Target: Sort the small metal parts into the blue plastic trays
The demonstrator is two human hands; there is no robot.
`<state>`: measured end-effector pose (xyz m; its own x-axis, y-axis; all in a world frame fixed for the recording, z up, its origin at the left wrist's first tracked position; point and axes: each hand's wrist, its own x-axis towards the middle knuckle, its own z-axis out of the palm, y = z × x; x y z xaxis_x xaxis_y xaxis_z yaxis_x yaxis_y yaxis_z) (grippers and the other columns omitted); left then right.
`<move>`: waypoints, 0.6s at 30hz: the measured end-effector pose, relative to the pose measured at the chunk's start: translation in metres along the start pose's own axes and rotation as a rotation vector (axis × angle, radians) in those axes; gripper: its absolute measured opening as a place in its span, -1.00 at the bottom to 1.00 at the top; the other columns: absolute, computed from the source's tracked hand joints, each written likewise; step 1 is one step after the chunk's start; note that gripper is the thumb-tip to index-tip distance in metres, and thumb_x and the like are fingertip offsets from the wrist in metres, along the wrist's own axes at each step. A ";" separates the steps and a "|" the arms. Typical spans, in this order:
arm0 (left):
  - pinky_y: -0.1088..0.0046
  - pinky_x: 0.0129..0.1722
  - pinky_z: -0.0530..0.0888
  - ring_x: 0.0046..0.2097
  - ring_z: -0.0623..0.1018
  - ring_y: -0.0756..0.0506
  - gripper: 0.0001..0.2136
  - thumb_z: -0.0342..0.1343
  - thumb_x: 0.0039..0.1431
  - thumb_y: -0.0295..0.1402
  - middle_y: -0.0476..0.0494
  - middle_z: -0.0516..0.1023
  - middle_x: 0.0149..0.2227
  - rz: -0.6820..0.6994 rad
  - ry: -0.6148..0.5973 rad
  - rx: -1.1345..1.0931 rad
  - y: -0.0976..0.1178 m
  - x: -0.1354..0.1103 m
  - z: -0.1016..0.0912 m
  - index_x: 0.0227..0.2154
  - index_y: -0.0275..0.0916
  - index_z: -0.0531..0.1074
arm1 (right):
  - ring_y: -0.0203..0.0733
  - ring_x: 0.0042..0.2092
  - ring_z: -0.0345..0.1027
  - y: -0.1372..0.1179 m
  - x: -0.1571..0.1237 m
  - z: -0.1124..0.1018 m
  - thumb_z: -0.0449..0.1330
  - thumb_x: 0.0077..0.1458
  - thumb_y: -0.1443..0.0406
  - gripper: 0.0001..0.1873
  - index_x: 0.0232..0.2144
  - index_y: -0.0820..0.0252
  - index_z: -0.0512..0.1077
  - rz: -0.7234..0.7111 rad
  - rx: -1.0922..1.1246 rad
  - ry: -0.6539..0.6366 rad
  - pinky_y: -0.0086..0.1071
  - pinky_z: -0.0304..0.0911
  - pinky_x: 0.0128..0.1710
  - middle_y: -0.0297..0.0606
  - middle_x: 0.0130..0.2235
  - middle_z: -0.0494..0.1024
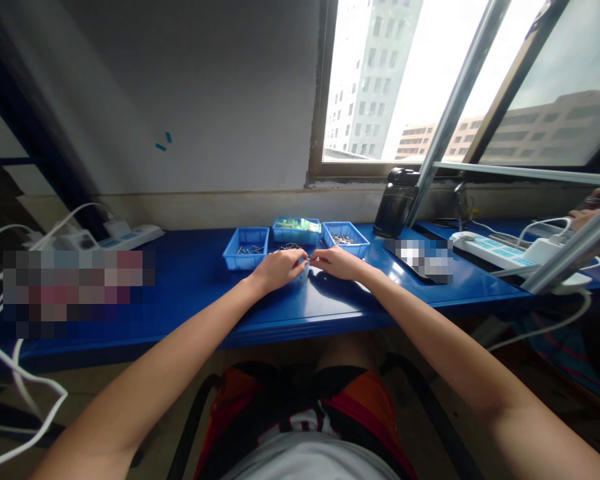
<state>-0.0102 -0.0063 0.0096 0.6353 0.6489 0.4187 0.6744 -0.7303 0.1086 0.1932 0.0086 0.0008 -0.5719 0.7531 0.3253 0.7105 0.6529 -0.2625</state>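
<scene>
Head view | left hand (280, 269), right hand (339, 262) curled together, grip unclear | trays (245, 261) just beyond | bench edge (280, 331) near

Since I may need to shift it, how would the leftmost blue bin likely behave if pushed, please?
The leftmost blue bin looks like thin plastic with only a few small metal parts inside, so probably light. The blue bench looks glossy, so it would likely slide easily. Low and wide, it seems unlikely to tip.

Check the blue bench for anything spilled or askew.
Nothing stands out. The three blue plastic trays sit level on the blue bench, with small metal parts inside. Only loose white cables trail off its left end toward the floor.
</scene>
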 end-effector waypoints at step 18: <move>0.43 -0.32 0.38 -0.25 0.52 -0.15 -0.75 -0.18 0.22 -0.22 -0.14 0.53 -0.31 -0.135 -0.161 0.133 -0.004 0.000 0.006 -0.21 -0.17 0.35 | -0.42 -0.58 0.09 -0.014 -0.003 -0.003 0.02 0.12 0.20 -0.75 -0.35 0.20 0.44 -0.107 -0.042 0.196 -0.53 -0.01 -0.50 -0.42 -0.63 0.34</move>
<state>-0.0109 -0.0021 0.0040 0.5809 0.7719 0.2582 0.7939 -0.6073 0.0295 0.1862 -0.0028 0.0062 -0.5572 0.6469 0.5207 0.6690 0.7212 -0.1801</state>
